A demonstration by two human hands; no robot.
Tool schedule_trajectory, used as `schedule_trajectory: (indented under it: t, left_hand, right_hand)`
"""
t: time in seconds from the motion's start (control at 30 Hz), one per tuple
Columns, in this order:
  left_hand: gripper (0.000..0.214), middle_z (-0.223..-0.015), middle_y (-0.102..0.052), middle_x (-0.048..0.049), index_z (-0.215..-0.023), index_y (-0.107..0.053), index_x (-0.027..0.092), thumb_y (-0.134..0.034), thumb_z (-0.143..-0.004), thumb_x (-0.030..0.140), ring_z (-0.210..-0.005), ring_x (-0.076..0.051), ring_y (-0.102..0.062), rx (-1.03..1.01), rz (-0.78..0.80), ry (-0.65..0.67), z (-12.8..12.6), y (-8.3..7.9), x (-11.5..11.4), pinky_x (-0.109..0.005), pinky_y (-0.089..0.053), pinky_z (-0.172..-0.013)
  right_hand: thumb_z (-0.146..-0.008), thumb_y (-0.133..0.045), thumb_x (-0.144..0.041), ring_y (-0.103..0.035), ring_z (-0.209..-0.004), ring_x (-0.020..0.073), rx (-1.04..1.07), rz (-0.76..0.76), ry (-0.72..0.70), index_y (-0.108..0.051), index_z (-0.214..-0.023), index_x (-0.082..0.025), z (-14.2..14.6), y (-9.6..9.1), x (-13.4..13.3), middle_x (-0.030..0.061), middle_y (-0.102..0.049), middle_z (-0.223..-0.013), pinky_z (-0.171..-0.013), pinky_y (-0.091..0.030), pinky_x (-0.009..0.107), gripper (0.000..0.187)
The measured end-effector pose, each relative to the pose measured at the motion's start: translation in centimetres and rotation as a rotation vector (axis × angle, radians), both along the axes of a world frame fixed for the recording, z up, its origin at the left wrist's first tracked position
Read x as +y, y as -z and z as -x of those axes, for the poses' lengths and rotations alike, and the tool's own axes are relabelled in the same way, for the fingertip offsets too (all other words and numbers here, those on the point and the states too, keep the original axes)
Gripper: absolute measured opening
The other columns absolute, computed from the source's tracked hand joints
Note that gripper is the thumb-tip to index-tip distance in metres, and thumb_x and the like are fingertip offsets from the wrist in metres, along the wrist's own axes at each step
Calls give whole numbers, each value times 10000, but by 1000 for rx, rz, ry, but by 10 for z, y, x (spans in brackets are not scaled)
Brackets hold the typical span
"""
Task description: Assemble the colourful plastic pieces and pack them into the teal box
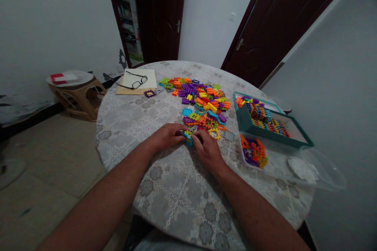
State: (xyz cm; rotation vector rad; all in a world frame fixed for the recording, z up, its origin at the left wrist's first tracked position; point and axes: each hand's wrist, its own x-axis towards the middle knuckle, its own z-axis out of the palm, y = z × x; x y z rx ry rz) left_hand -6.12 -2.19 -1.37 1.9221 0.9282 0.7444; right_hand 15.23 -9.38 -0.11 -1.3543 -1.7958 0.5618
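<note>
Between my two hands is a small blue and yellow-green plastic building piece [188, 139], partly covered by the fingers. My left hand [169, 136] pinches it from the left side, thumb and fingers together. On the other side, my right hand [207, 148] is closed on its right edge. Just beyond the hands spreads a pile of loose toy building pieces [203, 98] in purple, orange, yellow, blue and green. A yellow gear-edged frame [215, 133] lies close to my right hand's knuckles.
Right of the pile stand a green box [246, 119] of colourful pieces and a clear plastic tub [242, 157] with orange and purple ones. Black glasses [136, 84] rest on paper [150, 76] at the back left. A purple gear-shaped ring [149, 93] lies on the patterned tablecloth [132, 121].
</note>
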Motion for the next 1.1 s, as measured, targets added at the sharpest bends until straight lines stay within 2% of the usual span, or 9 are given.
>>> schedule_trajectory:
  t: [0.1, 0.27, 0.37, 0.47, 0.57, 0.67, 0.77, 0.87, 1.1]
  left_hand:
    - [293, -924, -786, -27, -1136, -809, 248, -701, -865, 273, -787, -183, -692, -9, -15, 34, 0, -1, 0, -297, -524, -758]
    - [232, -830, -750, -15, -1068, -805, 251, -727, -849, 256, -697, -169, -627, -7, -9, 48, 2, -9, -2, -293, -479, -696]
    - [207, -757, -704, 0, -1043, -799, 239, -734, -848, 261, -661, -162, -588, 34, 11, 62, 3, -15, -4, -288, -443, -675]
    - [194, -773, -687, 7, -1051, -781, 228, -718, -874, 276, -698, -161, -588, 83, 41, 98, 3, -20, -7, -280, -426, -686]
    - [219, -830, -706, 3, -1093, -766, 223, -716, -894, 299, -743, -164, -598, 106, 83, 155, 2, -20, -9, -277, -421, -706]
    - [251, -881, -717, -4, -1142, -757, 224, -716, -909, 307, -791, -167, -608, 116, 93, 193, 1, -14, -7, -276, -421, -734]
    - [258, -894, -711, -4, -1153, -757, 228, -721, -909, 303, -805, -162, -607, 110, 82, 192, 1, -9, -5, -275, -425, -747]
    - [260, -899, -717, -7, -1146, -756, 220, -726, -896, 280, -800, -159, -606, 81, 88, 188, 1, -9, -5, -274, -435, -743]
    - [391, -883, -712, 3, -1260, -727, 233, -732, -869, 220, -794, -155, -623, 84, 40, 144, 1, -12, -6, -269, -442, -736]
  right_hand:
    - [-1058, -527, -340, -657, -846, 196, -35, -42, -57, -705, -985, -225, -6, -2, 1, 34, -719, -911, -793, -485, 299, 224]
    - [-1025, -574, -274, -675, -1015, 240, -181, -105, -17, -717, -1092, -207, -35, -10, 10, 89, -729, -1077, -918, -507, 351, 171]
    - [-978, -661, -272, -650, -1120, 261, -339, -61, -101, -710, -1211, -219, -50, -9, 12, 111, -689, -1232, -965, -512, 368, 244]
    - [-943, -727, -270, -644, -1144, 262, -450, 3, -108, -680, -1323, -232, -54, -6, 11, 118, -644, -1343, -944, -517, 353, 385]
    - [-987, -663, -229, -646, -1117, 247, -500, 27, -93, -697, -1292, -216, -52, -2, 12, 120, -664, -1285, -921, -503, 327, 308]
    - [-1024, -586, -201, -651, -1029, 230, -494, 33, -75, -732, -1145, -194, -52, -2, 17, 108, -704, -1122, -893, -486, 313, 189]
    - [-1025, -584, -239, -656, -939, 231, -411, 12, -14, -737, -1047, -186, -52, -4, 20, 98, -732, -1017, -858, -482, 322, 163]
    - [-999, -611, -267, -686, -954, 236, -253, 1, 12, -740, -1125, -195, -46, -7, 16, 87, -768, -1047, -878, -497, 333, 194]
    - [-981, -567, -208, -714, -1045, 226, -110, 69, -119, -722, -1260, -209, -26, -7, 3, 72, -780, -1171, -922, -518, 327, 320]
